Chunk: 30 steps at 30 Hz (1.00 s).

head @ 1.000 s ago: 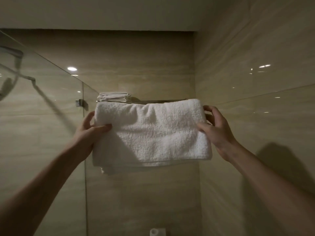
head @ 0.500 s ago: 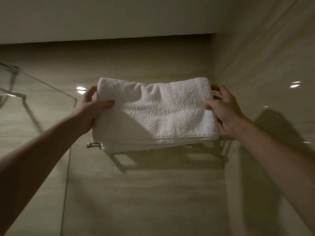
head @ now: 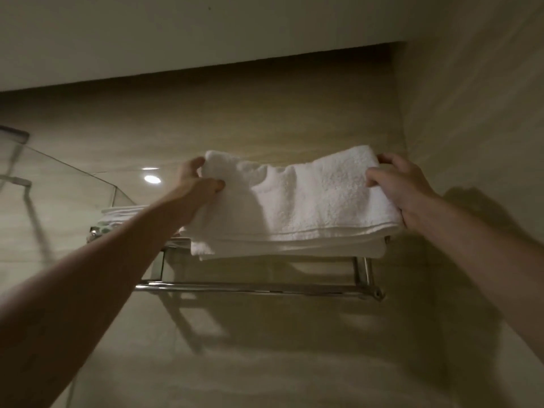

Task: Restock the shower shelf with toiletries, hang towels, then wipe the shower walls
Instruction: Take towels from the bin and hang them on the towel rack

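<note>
While left hand (head: 195,184) pinches folded towel (head: 309,201) at 9 o'clock, right hand (head: 403,187) grips 3 o'clock. Towel bottom meets rack (head: 259,287).

**Single view, head-worn wide-angle camera.** The lens sits below the towel rack (head: 259,287) and tilts steeply upward, so the rack's lower rail shows from beneath and the ceiling (head: 176,30) fills the upper frame. It faces the tiled back wall (head: 265,113), with the side wall (head: 485,113) at right and a glass panel (head: 59,184) at left. The folded towel (head: 309,201) lies near frame centre. The view is near: the left forearm (head: 103,275) and right forearm (head: 485,245) enter from the lower corners and reach the rack.
</note>
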### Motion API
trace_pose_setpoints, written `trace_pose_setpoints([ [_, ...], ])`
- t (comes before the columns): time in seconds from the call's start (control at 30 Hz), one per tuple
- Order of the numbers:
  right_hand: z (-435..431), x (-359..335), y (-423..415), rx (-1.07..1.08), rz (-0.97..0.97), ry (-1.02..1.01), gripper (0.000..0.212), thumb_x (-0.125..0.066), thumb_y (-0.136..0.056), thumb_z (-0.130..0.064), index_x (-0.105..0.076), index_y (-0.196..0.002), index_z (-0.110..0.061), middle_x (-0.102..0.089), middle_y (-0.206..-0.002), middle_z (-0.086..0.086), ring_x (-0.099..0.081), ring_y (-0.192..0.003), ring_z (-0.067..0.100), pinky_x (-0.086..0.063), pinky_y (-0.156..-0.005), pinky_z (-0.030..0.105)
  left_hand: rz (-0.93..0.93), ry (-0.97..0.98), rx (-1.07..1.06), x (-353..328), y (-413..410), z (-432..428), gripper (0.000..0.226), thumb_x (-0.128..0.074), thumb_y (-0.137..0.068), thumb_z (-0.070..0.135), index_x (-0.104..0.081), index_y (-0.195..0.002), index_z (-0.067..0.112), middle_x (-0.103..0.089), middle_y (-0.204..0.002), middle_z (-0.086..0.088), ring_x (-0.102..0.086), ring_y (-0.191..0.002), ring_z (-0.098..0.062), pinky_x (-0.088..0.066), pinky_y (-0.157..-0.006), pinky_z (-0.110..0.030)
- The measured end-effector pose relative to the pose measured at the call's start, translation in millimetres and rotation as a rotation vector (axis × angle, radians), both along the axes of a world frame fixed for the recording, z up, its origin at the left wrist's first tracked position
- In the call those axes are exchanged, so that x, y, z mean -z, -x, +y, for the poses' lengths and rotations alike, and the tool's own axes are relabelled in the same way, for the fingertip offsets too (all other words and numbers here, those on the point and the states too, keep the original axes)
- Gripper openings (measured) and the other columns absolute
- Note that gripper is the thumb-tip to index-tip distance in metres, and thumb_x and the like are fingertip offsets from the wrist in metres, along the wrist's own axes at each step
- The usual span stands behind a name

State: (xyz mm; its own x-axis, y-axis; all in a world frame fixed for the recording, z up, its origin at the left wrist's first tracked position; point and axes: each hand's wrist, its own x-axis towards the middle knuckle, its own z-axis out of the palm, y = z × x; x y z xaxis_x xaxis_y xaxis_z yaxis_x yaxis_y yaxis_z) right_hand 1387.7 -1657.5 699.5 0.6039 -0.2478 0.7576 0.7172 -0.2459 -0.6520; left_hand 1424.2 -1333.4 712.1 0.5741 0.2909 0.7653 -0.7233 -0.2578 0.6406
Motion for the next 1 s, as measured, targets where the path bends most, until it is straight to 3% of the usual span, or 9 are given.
trace_pose_setpoints([
  [0.2, -2, -4, -32, 0.12, 0.023, 0.082, 0.029, -0.061, -0.086, -0.011, -0.065, -0.113, -0.024, -0.064, -0.095, -0.003, -0.06, -0.077, 0.013, -0.047, -0.053, 0.02, 0.048, -0.088, -0.177, -10, -41, -12, 0.06, -0.061, -0.094, 0.007, -0.037, -0.148, 0.013, -0.049, -0.129, -0.012, -0.053, -0.109, -0.027, -0.047, -0.074, -0.032],
  [0.37, 2, 0, -60, 0.35, 0.04, 0.201, 0.024, -0.062, -0.085, -0.021, -0.073, -0.106, -0.014, -0.072, -0.098, 0.005, -0.066, -0.096, 0.025, -0.053, -0.088, 0.04, 0.096, -0.279, -0.443, -5, -58, -15, 0.05, -0.065, -0.093, 0.014, -0.05, -0.141, 0.007, -0.054, -0.137, -0.016, -0.053, -0.124, -0.031, -0.039, -0.088, -0.031],
  [0.47, 5, -1, -60, 0.628, -0.019, 0.317, 0.01, -0.061, -0.088, -0.028, -0.07, -0.091, -0.025, -0.068, -0.09, -0.004, -0.063, -0.084, 0.019, -0.049, -0.072, 0.031, -0.126, -0.482, -0.652, -2, -49, -11, 0.03, -0.059, -0.098, 0.024, -0.066, -0.122, 0.009, -0.065, -0.128, -0.011, -0.06, -0.105, -0.024, -0.042, -0.08, -0.031],
  [0.57, 17, 6, -47, 0.737, -0.296, 0.509, 0.027, -0.049, -0.099, -0.032, -0.061, -0.077, -0.022, -0.059, -0.067, -0.003, -0.05, -0.056, 0.013, -0.033, -0.052, 0.024, -0.384, -0.644, -0.543, 8, -33, -18, 0.036, -0.045, -0.103, 0.042, -0.068, -0.108, 0.015, -0.074, -0.095, -0.004, -0.068, -0.08, -0.019, -0.054, -0.071, -0.033],
  [0.63, 35, 19, -35, 0.654, -0.308, 0.798, 0.037, -0.037, -0.103, -0.049, -0.065, -0.098, -0.024, -0.065, -0.08, 0.001, -0.054, -0.063, 0.014, -0.038, -0.057, 0.024, -0.483, -0.86, -0.588, 25, -19, -28, 0.058, -0.027, -0.099, 0.066, -0.061, -0.117, 0.023, -0.07, -0.076, 0.003, -0.066, -0.061, -0.019, -0.056, -0.061, -0.035],
  [0.7, 51, 35, -30, 0.745, -0.207, 1.105, 0.067, -0.022, -0.095, -0.072, -0.043, -0.143, -0.03, -0.061, -0.129, 0.002, -0.06, -0.109, 0.019, -0.048, -0.091, 0.036, -0.648, -1.06, -0.833, 52, -21, -31, 0.072, -0.021, -0.094, 0.076, -0.055, -0.13, 0.023, -0.07, -0.079, -0.001, -0.064, -0.061, -0.021, -0.049, -0.059, -0.029],
  [0.73, 55, 41, -30, 0.81, -0.194, 1.185, 0.079, -0.018, -0.09, -0.078, -0.028, -0.152, -0.03, -0.048, -0.146, 0.001, -0.05, -0.127, 0.021, -0.04, -0.106, 0.044, -0.685, -1.108, -0.923, 63, -24, -30, 0.076, -0.023, -0.094, 0.077, -0.053, -0.134, 0.02, -0.07, -0.088, -0.005, -0.066, -0.069, -0.024, -0.05, -0.061, -0.031],
  [0.83, 48, 48, -33, 0.915, -0.276, 1.245, 0.08, -0.019, -0.092, -0.077, -0.017, -0.155, -0.027, -0.04, -0.152, 0.0, -0.043, -0.136, 0.022, -0.034, -0.114, 0.045, -0.664, -1.127, -0.941, 69, -40, -13, 0.066, -0.024, -0.102, 0.066, -0.05, -0.138, 0.017, -0.064, -0.107, -0.007, -0.064, -0.09, -0.027, -0.054, -0.073, -0.041],
  [1.0, 46, 36, -50, 1.001, -0.263, 1.305, 0.071, -0.019, -0.097, -0.069, -0.026, -0.152, -0.025, -0.045, -0.15, 0.001, -0.046, -0.133, 0.026, -0.038, -0.109, 0.045, -0.669, -1.149, -0.824, 51, -58, 9, 0.052, -0.021, -0.107, 0.052, -0.053, -0.128, 0.018, -0.065, -0.101, -0.004, -0.063, -0.082, -0.023, -0.058, -0.064, -0.043],
])
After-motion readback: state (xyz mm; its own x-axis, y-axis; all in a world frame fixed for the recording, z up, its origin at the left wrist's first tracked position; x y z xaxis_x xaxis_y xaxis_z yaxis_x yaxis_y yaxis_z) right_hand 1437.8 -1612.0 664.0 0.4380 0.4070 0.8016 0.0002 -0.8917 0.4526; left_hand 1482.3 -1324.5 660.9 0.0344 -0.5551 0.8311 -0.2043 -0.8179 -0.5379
